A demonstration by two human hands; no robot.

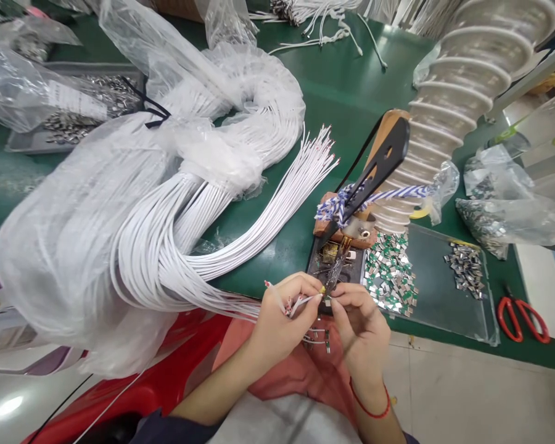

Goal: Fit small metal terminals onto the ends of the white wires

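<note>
**Q:** ok so what's on the left side?

**A:** Grey tray (16,145) of small metal bits at the far left, plastic bag (28,83) lying over it. Then a huge looped bundle of white cables (157,240), partly wrapped in plastic, with loose pink-tipped ends fanned out on the green table (346,74).

**Q:** And the hands?

**A:** Left hand (280,320) first: forearm slants up from the lower left, back of the hand showing, fingers curled round a few white wires (300,302). Thumb and index are pinching near the wire ends, right in front of the dark box (357,271) under the black bracket (383,163).

**Q:** Right one doing the same?

**A:** Pretty much mirrored. Right hand (363,327) comes up from the bottom, tilted inward, red bracelet (372,414) at the wrist. Fingers bent, thumb and index pinching a tiny silver connector (328,302), just beside the left fingertips. Can't tell if wire and connector touch.

**Q:** Further right?

**A:** Pile of little green-and-silver boards (391,271), clear tray (430,277) with more silver pieces (465,269), then red-handled scissors (507,301).
</note>
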